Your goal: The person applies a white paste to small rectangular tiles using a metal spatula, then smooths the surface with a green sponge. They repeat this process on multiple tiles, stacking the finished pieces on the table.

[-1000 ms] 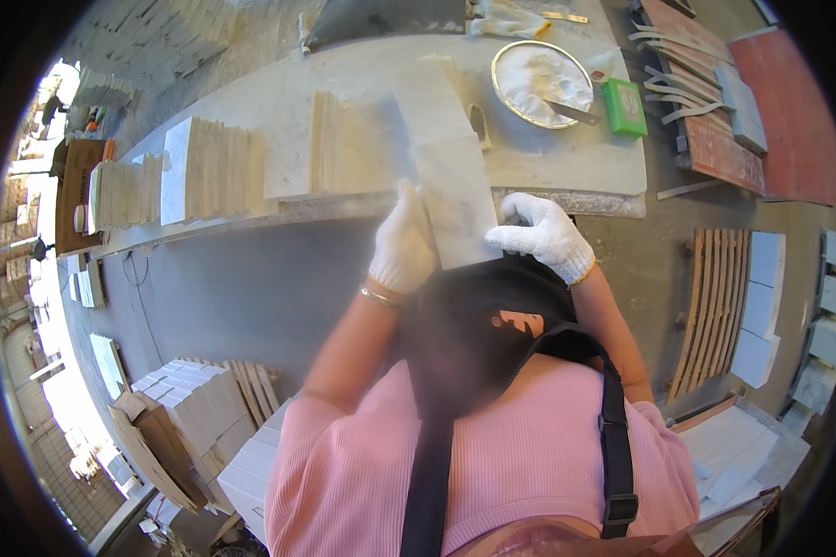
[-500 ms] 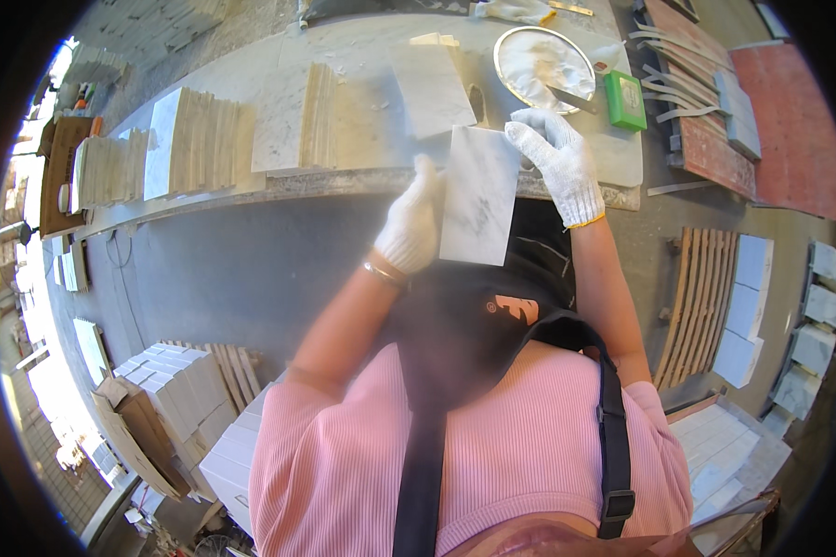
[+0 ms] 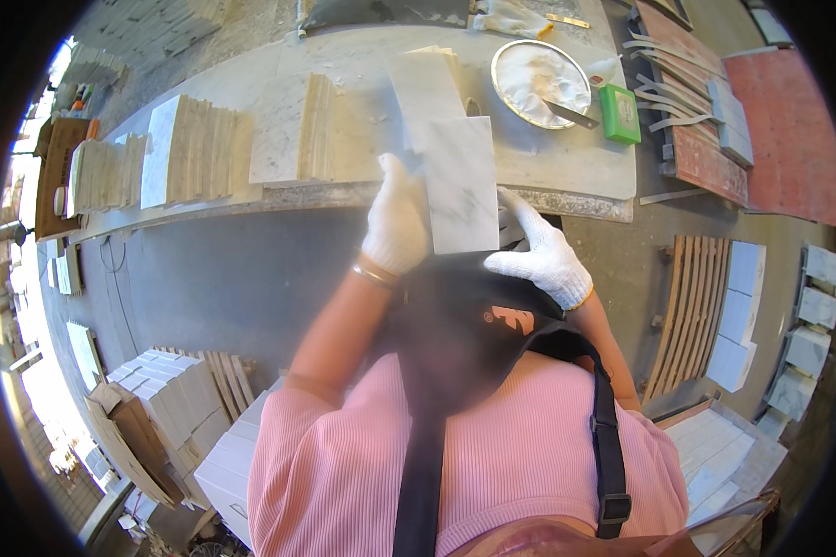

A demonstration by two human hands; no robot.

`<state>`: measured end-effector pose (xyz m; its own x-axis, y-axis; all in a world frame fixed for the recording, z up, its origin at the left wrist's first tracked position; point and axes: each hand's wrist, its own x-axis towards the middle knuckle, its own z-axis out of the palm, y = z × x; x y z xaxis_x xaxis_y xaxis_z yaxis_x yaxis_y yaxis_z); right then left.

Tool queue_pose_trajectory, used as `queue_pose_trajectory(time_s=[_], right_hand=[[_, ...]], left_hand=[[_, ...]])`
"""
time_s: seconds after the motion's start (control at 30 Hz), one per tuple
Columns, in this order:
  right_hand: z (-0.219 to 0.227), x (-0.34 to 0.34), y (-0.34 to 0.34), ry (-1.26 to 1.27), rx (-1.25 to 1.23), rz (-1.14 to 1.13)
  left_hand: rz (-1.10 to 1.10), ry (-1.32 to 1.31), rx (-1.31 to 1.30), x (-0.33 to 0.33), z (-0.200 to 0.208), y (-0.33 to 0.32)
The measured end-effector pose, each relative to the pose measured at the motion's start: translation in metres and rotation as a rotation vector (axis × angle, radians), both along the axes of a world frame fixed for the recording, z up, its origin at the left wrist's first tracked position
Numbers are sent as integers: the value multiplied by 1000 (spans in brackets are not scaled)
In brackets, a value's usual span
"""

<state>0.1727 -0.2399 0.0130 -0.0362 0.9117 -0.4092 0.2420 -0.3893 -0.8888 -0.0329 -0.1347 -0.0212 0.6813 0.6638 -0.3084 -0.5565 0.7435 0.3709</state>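
Observation:
A white marble tile (image 3: 463,186) with grey veins stands lengthwise in front of me, at the table's near edge. My left hand (image 3: 395,218), in a white knit glove, grips its left edge; the fingers behind the tile are hidden. At the lower right corner is my right hand (image 3: 543,255), gloved too, with thumb and forefinger spread apart. The forefinger lies by the tile's right edge and the thumb by its bottom edge; I cannot tell how firmly they touch. Just beyond, more pale tiles (image 3: 423,88) lie in a small pile on the table.
Rows of upright tiles (image 3: 200,153) line the table (image 3: 362,181) on the left. At the far right stand a round tub of white paste (image 3: 529,74) with a flat blade (image 3: 571,114) in it and a green box (image 3: 620,115). Wooden slats and stacked white blocks (image 3: 743,288) sit on the right.
My right hand has moved from the tile's upper right corner down to its lower right corner. The tile has shifted slightly left and up and turned a little; my left hand still grips it.

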Motion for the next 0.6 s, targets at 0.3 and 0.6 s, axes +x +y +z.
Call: queue_pose_trajectory(time_s=[0.3,0.6], right_hand=[[-11,23,0,148,78,-154],[1,16,17,225,117,-270]], left_hand=[[42,95,-85,-3,-14,8],[-8,6,-25,-4,-15,2]])
